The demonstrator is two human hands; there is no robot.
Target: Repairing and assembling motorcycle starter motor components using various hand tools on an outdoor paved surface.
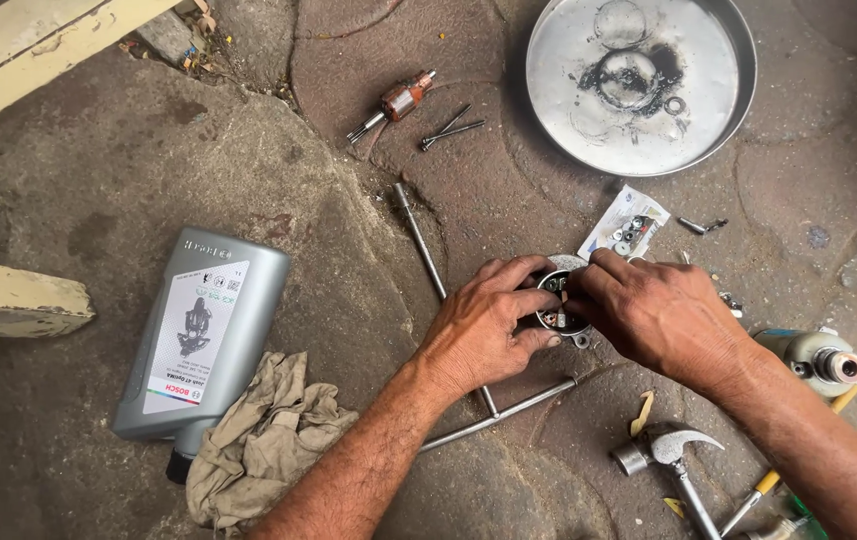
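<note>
Both hands on a small round metal part

The left hand (488,325) and right hand (653,310) clasp the round metal housing (558,300) on the stone floor (98,170), open face up; fingers hide its sides.

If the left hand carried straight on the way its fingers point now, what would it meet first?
The left hand points up and right, fingers already on the small round metal part that the right hand also grips. Beyond it the clear packet of small parts probably comes next, though depth is hard to judge.
</note>
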